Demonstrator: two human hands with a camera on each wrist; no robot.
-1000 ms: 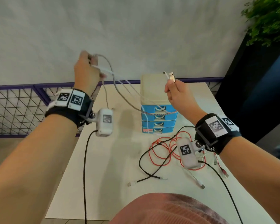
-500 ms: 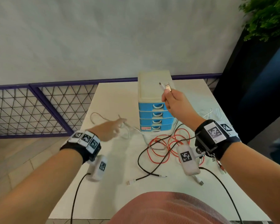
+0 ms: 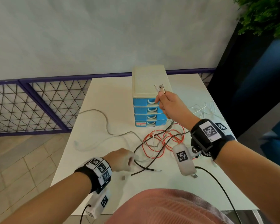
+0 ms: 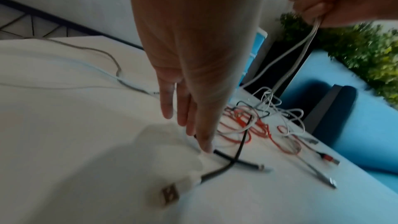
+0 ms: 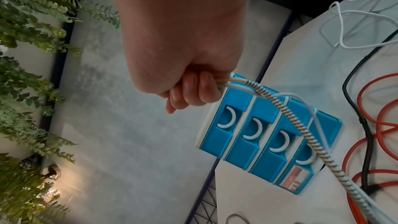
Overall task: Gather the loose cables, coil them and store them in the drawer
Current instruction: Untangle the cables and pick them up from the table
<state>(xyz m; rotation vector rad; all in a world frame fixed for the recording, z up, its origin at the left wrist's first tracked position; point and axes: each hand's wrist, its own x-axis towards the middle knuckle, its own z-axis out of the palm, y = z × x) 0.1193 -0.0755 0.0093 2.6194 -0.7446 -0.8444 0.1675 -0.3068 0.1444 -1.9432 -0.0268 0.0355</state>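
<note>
A person's right hand [image 3: 170, 105] is raised above the middle of the white tabletop [image 3: 103, 97], fingers curled round the plug ends of a braided cable [image 5: 323, 151] and a thin white cable [image 5: 312, 108], both trailing down to the surface. The left hand [image 3: 121, 160] reaches low near the front edge, fingers [image 4: 202, 125] straight and close together, the tips touching a black cable [image 3: 145, 168] that lies crossed over itself. Beside it, a red cable [image 3: 160, 143] sprawls in loose loops toward the right edge, tangled with the others. A grey cable [image 3: 103, 117] snakes toward the left edge. More white cable [image 3: 204, 109] lies by the far right corner. The blue drawer unit [image 3: 149, 115], all four drawers closed, stands at the back edge.
</note>
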